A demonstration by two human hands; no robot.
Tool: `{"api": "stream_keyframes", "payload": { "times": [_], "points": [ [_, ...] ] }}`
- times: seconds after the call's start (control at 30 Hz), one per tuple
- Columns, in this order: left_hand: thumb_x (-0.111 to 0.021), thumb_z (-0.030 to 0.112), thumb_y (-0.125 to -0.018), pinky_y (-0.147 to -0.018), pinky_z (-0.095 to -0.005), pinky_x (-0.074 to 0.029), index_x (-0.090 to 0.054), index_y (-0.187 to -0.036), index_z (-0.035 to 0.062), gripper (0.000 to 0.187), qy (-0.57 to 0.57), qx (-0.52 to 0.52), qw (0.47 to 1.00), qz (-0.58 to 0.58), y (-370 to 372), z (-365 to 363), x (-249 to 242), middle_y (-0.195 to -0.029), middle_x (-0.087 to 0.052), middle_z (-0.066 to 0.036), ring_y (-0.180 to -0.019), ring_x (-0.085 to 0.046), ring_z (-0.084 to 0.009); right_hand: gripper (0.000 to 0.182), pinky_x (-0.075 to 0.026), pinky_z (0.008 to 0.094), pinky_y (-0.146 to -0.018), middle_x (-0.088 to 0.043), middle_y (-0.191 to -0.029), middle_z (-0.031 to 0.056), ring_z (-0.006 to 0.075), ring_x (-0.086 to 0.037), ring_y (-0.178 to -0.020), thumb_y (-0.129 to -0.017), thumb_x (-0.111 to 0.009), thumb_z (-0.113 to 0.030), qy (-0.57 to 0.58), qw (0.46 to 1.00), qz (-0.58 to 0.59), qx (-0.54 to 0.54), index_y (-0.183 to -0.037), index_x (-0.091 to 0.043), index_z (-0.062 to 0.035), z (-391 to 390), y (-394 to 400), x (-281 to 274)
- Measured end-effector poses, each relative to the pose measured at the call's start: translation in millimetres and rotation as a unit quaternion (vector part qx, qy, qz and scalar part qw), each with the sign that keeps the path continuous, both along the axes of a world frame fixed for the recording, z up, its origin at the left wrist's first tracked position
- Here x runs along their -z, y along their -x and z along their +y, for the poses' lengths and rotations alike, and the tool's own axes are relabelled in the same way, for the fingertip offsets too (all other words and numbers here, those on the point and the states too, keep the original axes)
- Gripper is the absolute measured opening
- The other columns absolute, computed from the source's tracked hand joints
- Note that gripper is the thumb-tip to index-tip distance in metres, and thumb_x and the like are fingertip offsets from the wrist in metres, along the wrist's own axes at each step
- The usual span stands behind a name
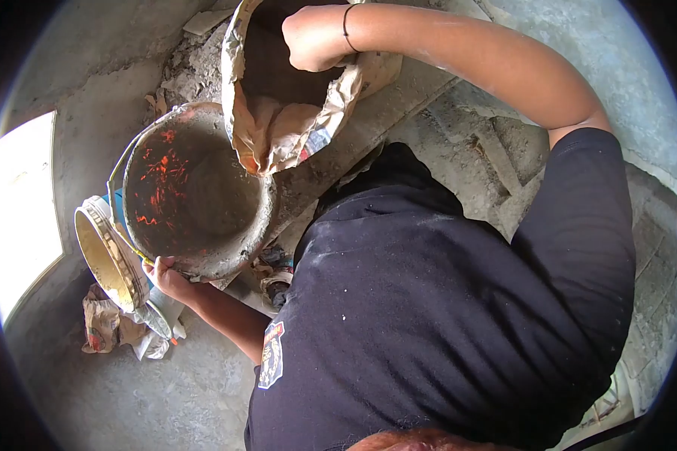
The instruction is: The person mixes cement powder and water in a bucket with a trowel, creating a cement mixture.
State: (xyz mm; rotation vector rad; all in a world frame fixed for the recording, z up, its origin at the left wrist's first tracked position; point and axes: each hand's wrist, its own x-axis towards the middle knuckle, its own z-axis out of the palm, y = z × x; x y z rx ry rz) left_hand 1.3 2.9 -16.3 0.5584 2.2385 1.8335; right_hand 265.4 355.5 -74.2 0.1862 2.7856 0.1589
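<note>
A mortar-caked bucket with orange-red marks inside stands tilted toward me, a thin handle along its left side. My left hand is closed on its near edge, by the yellow end of the handle. An opened paper sack with torn edges leans over the bucket's far right rim, its lower lip overlapping the bucket. The sack's inside looks dark grey. My right hand, a closed fist with a dark band at the wrist, is at the sack's mouth. Whatever its curled fingers hold is hidden.
A pale, dirty pail lies tipped left of the bucket, with crumpled paper below it. Rubble lies against the wall behind. Broken pieces cover the floor right of the sack. A bright opening is at far left.
</note>
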Motion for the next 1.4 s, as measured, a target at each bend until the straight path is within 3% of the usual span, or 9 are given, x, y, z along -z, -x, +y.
{"api": "stream_keyframes", "payload": {
  "times": [0.23,0.3,0.33,0.47,0.57,0.6,0.67,1.27,1.4],
  "points": [
    [-0.049,-0.001,-0.063,-0.072,-0.0309,-0.045,-0.044,-0.086,0.0080,0.025,-0.016,0.002,1.000,-0.012,0,0,-1,-0.083,-0.048,-0.004,-0.074,-0.053,-0.0190,0.019,-0.057,0.0429,-0.067,-0.071,-0.081,0.0171,0.0301,-0.069,-0.072,-0.080,-0.059,-0.009,0.049,0.997,0.050,-0.014,-0.087,-0.074,-0.0012,18,2,19],
    [-0.049,0.001,-0.065,-0.072,-0.0337,-0.047,-0.044,-0.087,0.0077,0.024,-0.007,0.015,1.000,0.005,8,-6,3,-0.083,-0.050,-0.006,-0.074,-0.055,-0.0217,0.020,-0.055,0.0441,-0.063,-0.070,-0.079,0.0189,0.0268,-0.067,-0.068,-0.086,-0.054,-0.009,0.510,0.756,0.125,0.390,-0.085,-0.072,0.0013,16,-27,-6],
    [-0.049,0.002,-0.065,-0.072,-0.0334,-0.047,-0.044,-0.087,0.0077,0.023,-0.008,0.019,1.000,0.011,11,-9,4,-0.083,-0.050,-0.006,-0.074,-0.055,-0.0213,0.030,-0.052,0.0428,-0.058,-0.067,-0.078,0.0163,0.0304,-0.064,-0.066,-0.084,-0.061,-0.011,0.549,0.770,0.055,0.321,-0.110,-0.068,0.0027,38,-31,17],
    [-0.050,0.003,-0.064,-0.071,-0.0341,-0.046,-0.046,-0.087,0.0069,0.023,-0.014,0.015,1.000,0.012,-3,2,-1,-0.083,-0.050,-0.006,-0.075,-0.055,-0.0209,0.018,-0.045,0.0567,-0.053,-0.061,-0.073,0.0103,0.0251,-0.055,-0.055,-0.089,-0.066,-0.026,0.747,0.500,0.104,0.425,-0.102,-0.066,-0.0134,39,-20,3],
    [-0.050,0.004,-0.064,-0.072,-0.0349,-0.046,-0.048,-0.088,0.0065,0.025,0.007,0.005,1.000,0.023,-6,5,-5,-0.083,-0.050,-0.006,-0.075,-0.055,-0.0214,0.023,-0.054,0.0457,-0.061,-0.069,-0.077,0.0191,0.0242,-0.065,-0.065,-0.090,-0.052,-0.011,0.572,0.662,0.181,0.449,-0.083,-0.069,0.0024,13,-23,-13],
    [-0.050,0.004,-0.063,-0.072,-0.0352,-0.046,-0.048,-0.089,0.0063,0.025,0.022,0.012,0.999,0.026,-6,4,-6,-0.084,-0.050,-0.006,-0.075,-0.055,-0.0218,0.022,-0.055,0.0470,-0.065,-0.070,-0.081,0.0194,0.0282,-0.066,-0.067,-0.086,-0.054,-0.012,0.366,0.869,0.101,0.319,-0.085,-0.071,0.0029,6,-25,-23],
    [-0.050,0.004,-0.063,-0.072,-0.0349,-0.046,-0.048,-0.088,0.0065,0.025,0.018,0.010,0.999,0.031,-5,3,-4,-0.084,-0.050,-0.006,-0.075,-0.055,-0.0215,0.024,-0.056,0.0445,-0.066,-0.070,-0.078,0.0188,0.0335,-0.067,-0.067,-0.075,-0.055,-0.010,0.168,0.972,0.089,0.139,-0.084,-0.073,0.0038,-11,-29,-40],
    [-0.049,0.000,-0.064,-0.074,-0.0326,-0.045,-0.044,-0.089,0.0060,0.026,0.013,0.010,1.000,0.012,-14,4,-8,-0.085,-0.048,-0.006,-0.077,-0.053,-0.0205,0.026,-0.055,0.0436,-0.071,-0.069,-0.076,0.0215,0.0348,-0.067,-0.072,-0.076,-0.056,-0.010,0.194,0.976,0.090,0.026,-0.091,-0.073,0.0033,-42,4,8],
    [-0.051,0.001,-0.064,-0.076,-0.0364,-0.047,-0.046,-0.093,0.0041,0.030,0.038,0.022,0.998,0.051,30,-17,12,-0.089,-0.050,-0.008,-0.080,-0.055,-0.0235,0.021,-0.054,0.0425,-0.062,-0.063,-0.064,0.0151,0.0287,-0.063,-0.058,-0.088,-0.056,-0.013,0.551,0.766,0.138,0.301,-0.081,-0.068,0.0016,-46,-18,-30]
  ]
}}
